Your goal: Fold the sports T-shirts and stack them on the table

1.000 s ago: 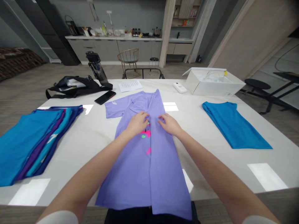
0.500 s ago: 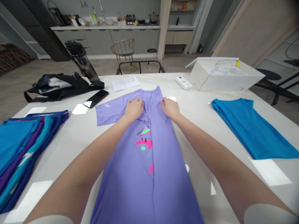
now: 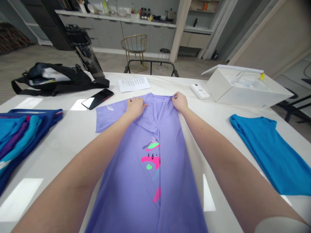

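Note:
A lavender T-shirt (image 3: 136, 168) lies on the white table in front of me, with its right part folded over lengthwise. Pink, green and dark print shows beside the fold line. My left hand (image 3: 135, 108) rests on the cloth near the left shoulder, palm down, thumb apart from the fingers. At the far right corner, by the collar, my right hand (image 3: 180, 102) pinches the shirt's edge between thumb and fingers. The short left sleeve is spread out flat, with a small white logo on it.
Folded blue and purple clothes (image 3: 26, 132) are stacked at left. A folded blue garment (image 3: 269, 152) lies at right. Farther back are a black phone (image 3: 97, 99), a black bag (image 3: 60, 79), a printed sheet (image 3: 134, 84), a white device (image 3: 200, 91) and an open white box (image 3: 247, 87).
My right hand has moved to the shirt's far right corner and spread the collar outward. My left hand has shifted slightly left, its thumb now apart. The view has tilted a little.

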